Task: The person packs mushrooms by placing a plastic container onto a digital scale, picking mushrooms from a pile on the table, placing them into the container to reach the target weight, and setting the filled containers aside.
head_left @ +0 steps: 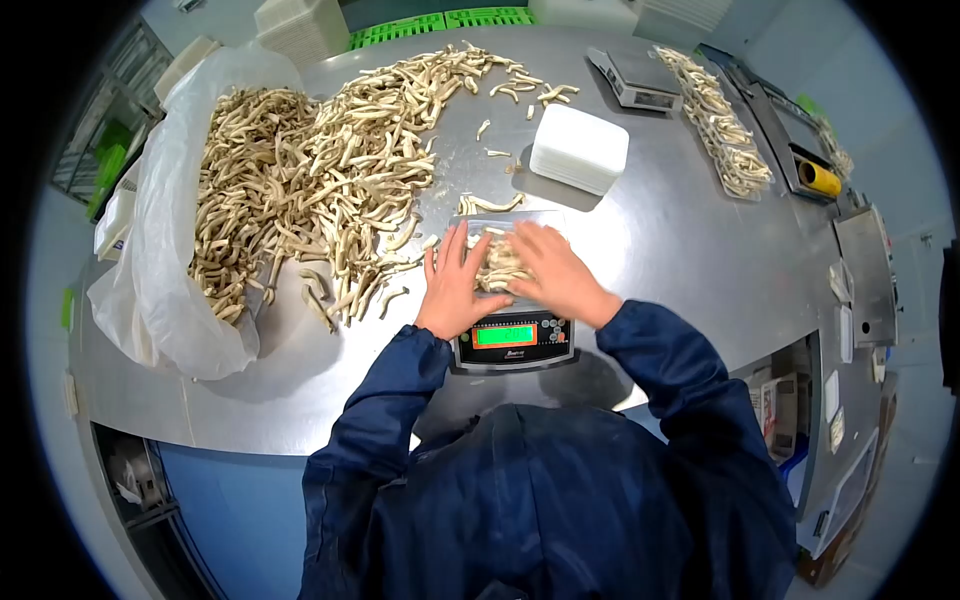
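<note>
The left hand point(455, 288) is lying open beside pale stems point(503, 273) over the scale point(515, 345) — the right hand point(562, 272) is curving over them, its hold unclear.

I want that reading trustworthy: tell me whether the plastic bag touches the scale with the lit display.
Apart: the head view shows bare tabletop between the plastic bag's lower edge and the scale.

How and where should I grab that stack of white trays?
Probably by its left and right sides, coming from the near side: the white stack stands on the table, its flat top shows no handle, and the right hand is nearest.
</note>
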The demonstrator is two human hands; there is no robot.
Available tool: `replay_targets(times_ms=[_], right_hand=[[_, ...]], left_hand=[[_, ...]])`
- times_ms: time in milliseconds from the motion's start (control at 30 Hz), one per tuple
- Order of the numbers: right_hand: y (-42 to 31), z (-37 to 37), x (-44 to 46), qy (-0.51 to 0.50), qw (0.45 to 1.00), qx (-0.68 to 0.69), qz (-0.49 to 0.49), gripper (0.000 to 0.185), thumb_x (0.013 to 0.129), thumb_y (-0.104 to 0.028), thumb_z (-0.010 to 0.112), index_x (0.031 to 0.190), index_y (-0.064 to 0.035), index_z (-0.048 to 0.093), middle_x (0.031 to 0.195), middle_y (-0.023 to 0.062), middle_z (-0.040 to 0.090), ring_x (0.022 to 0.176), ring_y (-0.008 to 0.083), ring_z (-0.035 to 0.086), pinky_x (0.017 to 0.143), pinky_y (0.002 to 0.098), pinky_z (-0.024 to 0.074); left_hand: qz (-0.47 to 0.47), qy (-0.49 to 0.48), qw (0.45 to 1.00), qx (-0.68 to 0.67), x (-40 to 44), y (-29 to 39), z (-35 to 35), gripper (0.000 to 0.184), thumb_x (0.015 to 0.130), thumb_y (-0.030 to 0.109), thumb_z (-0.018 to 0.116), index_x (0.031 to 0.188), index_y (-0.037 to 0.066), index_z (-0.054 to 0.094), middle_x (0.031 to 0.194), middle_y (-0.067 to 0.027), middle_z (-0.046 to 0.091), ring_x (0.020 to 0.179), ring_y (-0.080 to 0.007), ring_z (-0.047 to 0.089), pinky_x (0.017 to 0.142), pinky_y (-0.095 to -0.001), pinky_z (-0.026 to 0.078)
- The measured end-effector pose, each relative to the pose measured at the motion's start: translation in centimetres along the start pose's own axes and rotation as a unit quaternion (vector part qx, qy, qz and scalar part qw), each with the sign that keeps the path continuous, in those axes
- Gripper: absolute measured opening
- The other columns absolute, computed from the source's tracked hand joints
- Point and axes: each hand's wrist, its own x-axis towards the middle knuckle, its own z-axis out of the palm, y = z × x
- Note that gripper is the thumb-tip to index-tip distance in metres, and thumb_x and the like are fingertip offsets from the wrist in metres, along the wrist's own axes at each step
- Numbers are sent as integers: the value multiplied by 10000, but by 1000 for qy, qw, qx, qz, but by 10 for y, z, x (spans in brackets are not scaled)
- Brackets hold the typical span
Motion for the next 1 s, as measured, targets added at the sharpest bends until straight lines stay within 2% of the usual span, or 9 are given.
replay_targets(times_ms=[100,200,300,367,400,500,533,800,1000], right_hand=[[-12,8,-1,5,1000,-30,-4,659,830,-373,619,1353,-38,400,1400,223,373,1311,370,343,1095,487,247],[-11,4,0,-2,998,-54,38,647,837,-352,616,1366,-55,390,1422,211,353,1327,357,326,1096,519,230],[-12,-14,1,57,995,-74,23,538,821,-276,639,1281,-45,482,1320,194,460,1248,342,417,1050,464,315],[-5,-29,-2,86,995,14,40,406,799,-200,649,1157,-33,554,1187,165,527,1134,332,483,965,427,383],[-3,-32,-2,100,992,59,49,342,788,-163,654,1095,-27,590,1120,150,561,1077,327,516,922,408,417],[-7,-31,1,70,997,34,14,218,737,-110,659,926,-26,591,876,106,543,859,295,528,763,387,430],[-8,-24,4,79,996,29,-1,194,715,-94,648,882,-30,570,832,105,509,834,298,515,728,402,425],[-5,-20,18,40,999,2,19,147,702,-87,633,813,-43,548,846,106,514,861,301,526,732,405,428],[2,-21,18,31,999,-18,2,116,720,-90,623,798,-40,553,845,106,522,857,302,534,733,411,436]], left_hand=[[7,19,999,-27,-4,-4,1,974,678,462,765,1443,111,276,1502,-200,168,1396,-382,144,1096,-572,114],[-2,3,1000,-2,-9,-2,-4,1005,675,478,764,1442,73,257,1499,-214,166,1397,-379,145,1101,-559,107],[-4,-3,1000,-4,-13,-6,-7,1013,681,492,756,1444,64,246,1494,-225,172,1398,-380,143,1102,-551,103],[-16,2,999,-28,-15,-8,-11,1006,688,490,752,1446,66,244,1491,-228,179,1398,-382,140,1102,-546,105],[-13,7,999,-31,-16,-8,-14,934,721,457,735,1430,62,272,1489,-228,184,1394,-388,146,1101,-539,116],[12,49,998,-49,-14,-14,-9,839,739,376,732,1407,83,317,1487,-206,197,1369,-402,188,1095,-498,173],[23,83,991,-99,-12,-10,-8,630,758,331,724,1266,76,452,1438,-200,285,1357,-377,228,1093,-534,152],[46,90,992,-80,-11,-3,-6,245,772,215,712,939,101,573,1326,-141,422,1326,-350,305,1076,-568,172],[52,71,995,-56,-11,-2,-10,239,770,223,716,925,106,576,1329,-130,426,1325,-345,306,1081,-567,168]])
